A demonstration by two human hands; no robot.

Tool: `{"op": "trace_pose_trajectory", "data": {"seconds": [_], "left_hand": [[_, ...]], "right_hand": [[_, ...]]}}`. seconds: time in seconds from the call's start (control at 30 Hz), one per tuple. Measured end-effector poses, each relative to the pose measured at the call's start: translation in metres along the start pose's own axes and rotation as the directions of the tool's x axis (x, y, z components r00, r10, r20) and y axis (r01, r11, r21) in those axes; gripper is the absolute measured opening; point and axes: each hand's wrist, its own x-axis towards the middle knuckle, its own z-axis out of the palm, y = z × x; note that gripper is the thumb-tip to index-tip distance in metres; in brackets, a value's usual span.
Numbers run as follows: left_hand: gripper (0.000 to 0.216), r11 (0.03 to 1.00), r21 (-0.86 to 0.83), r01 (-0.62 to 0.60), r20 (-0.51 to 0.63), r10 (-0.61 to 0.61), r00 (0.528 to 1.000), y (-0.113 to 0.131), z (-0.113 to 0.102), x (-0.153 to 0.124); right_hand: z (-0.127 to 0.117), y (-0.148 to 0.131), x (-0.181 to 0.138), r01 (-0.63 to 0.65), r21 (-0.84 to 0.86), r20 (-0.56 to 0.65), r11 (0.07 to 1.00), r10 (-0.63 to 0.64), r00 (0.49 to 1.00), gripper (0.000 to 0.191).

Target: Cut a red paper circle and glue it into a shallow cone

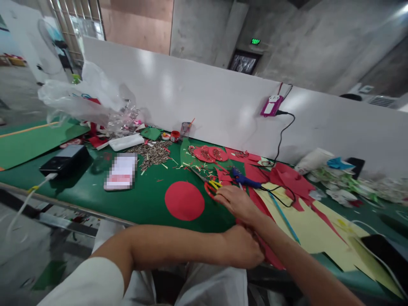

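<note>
My right hand (pixel 234 203) is over the green table, its fingers closed at the red and yellow handles of a pair of scissors (pixel 210 187). The blades point away to the upper left. Below it, close to the table's front edge, my left hand (pixel 244 248) is curled into a fist; its fingers are hidden, and what it holds cannot be made out. Red paper (pixel 270 255) shows right beside that fist. To the left of both hands a red paper circle (pixel 184 201) lies flat. A blue glue gun (pixel 245 178) rests just beyond my right hand.
Sunflower-like striped seeds (pixel 153 154) are heaped behind a phone (pixel 121 172). Red discs bearing seeds (pixel 210 154) lie near the white partition (pixel 204 97). A black box (pixel 65 161) with a cable stands left. Cream paper (pixel 306 225) and a blue pencil-like stick (pixel 285 219) lie right.
</note>
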Motion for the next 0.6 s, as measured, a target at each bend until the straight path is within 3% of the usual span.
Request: {"op": "trace_pose_trajectory", "data": {"seconds": [0.07, 0.13, 0.27, 0.4, 0.6], "left_hand": [[0.02, 1.0, 0.014, 0.005, -0.035, -0.004, 0.999, 0.0, 0.002, 0.002], [0.021, 1.0, 0.018, 0.012, -0.057, -0.011, 0.998, 0.002, 0.0, 0.003], [0.02, 0.996, -0.074, 0.05, 0.063, -0.046, 0.997, 0.012, -0.014, -0.002], [0.029, 0.991, -0.085, 0.101, 0.118, -0.091, 0.989, 0.015, -0.017, -0.019], [0.039, 0.993, -0.051, 0.111, 0.159, -0.101, 0.982, 0.01, -0.009, -0.033]], "right_hand": [[-0.011, 0.011, -0.01, -0.036, 0.018, 0.021, 0.999, 0.035, 0.999, 0.028], [-0.024, 0.031, -0.026, -0.151, -0.007, 0.034, 0.989, 0.151, 0.988, 0.028], [-0.051, 0.065, -0.071, -0.274, -0.134, 0.133, 0.952, 0.291, 0.947, 0.029], [-0.06, 0.061, -0.101, -0.241, -0.15, 0.352, 0.959, 0.279, 0.893, 0.049], [-0.049, 0.047, -0.096, -0.205, -0.137, 0.513, 0.969, 0.247, 0.822, 0.061]]}}
